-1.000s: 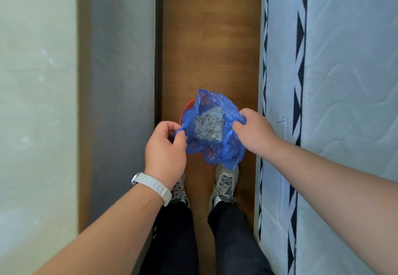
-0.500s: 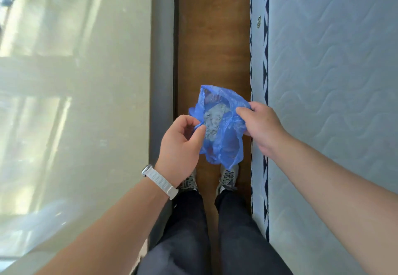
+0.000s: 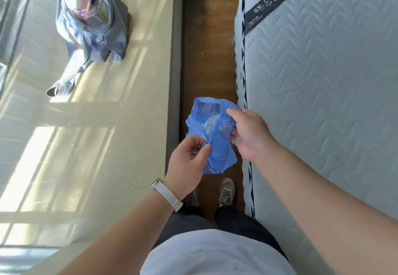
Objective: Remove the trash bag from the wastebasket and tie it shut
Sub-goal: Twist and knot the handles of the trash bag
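Two hands' grip holds blue trash bag (image 3: 212, 136) | wood floor (image 3: 206, 59) | mattress (image 3: 323, 80) right | sunlit ledge (image 3: 97, 123) left

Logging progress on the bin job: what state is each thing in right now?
Thin blue plastic trash bag: lifted clear of the floor, mouth open, not tied, crumpled paper visible inside.
Left hand: pinch grip on the bag's near-left rim.
Right hand: grip on the bag's right rim.
Grey-blue fabric tote bag: slumped on the beige ledge, top open.
Quilted mattress: bare, no sheet.
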